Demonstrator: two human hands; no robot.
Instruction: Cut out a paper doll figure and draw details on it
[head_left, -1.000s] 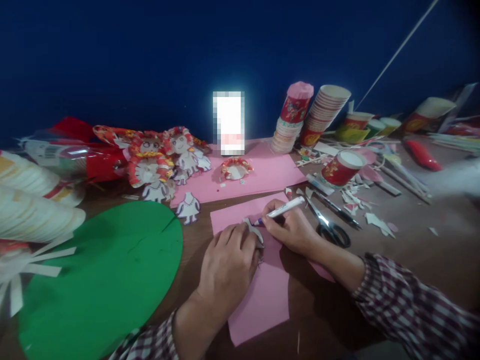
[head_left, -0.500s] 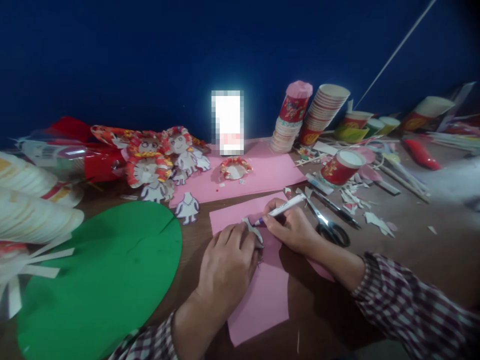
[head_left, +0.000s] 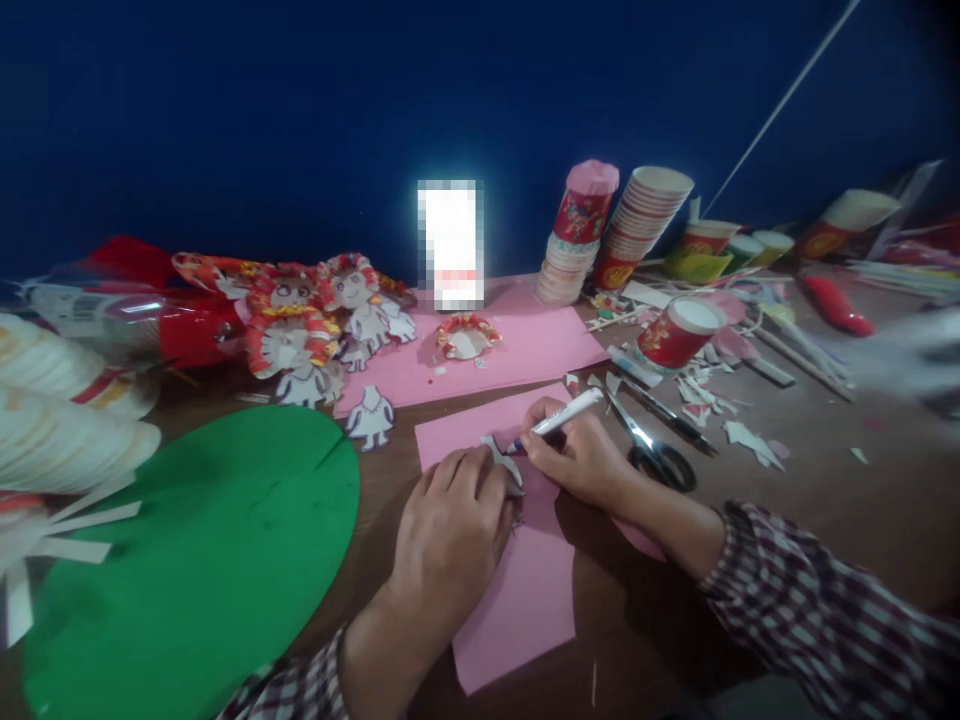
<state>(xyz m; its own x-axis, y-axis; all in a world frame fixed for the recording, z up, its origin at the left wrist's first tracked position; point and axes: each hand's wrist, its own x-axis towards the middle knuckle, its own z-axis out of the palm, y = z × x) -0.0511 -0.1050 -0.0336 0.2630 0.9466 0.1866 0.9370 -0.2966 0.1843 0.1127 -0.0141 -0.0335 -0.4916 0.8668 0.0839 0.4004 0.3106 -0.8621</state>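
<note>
Pinching marker (head_left: pixel 571 411), pressing paper cutout (head_left: pixel 508 464)

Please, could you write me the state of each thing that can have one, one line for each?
Left hand: resting on the white cut-out
Right hand: closed around the marker
Marker: held slanted, tip down
White cut-out: partly covered
Scissors: lying down, not held
Black pen: lying down; cap unclear
Red cup: mouth up, uncovered
Tall cup stack: nested
Screen: lit, content blurred
</note>
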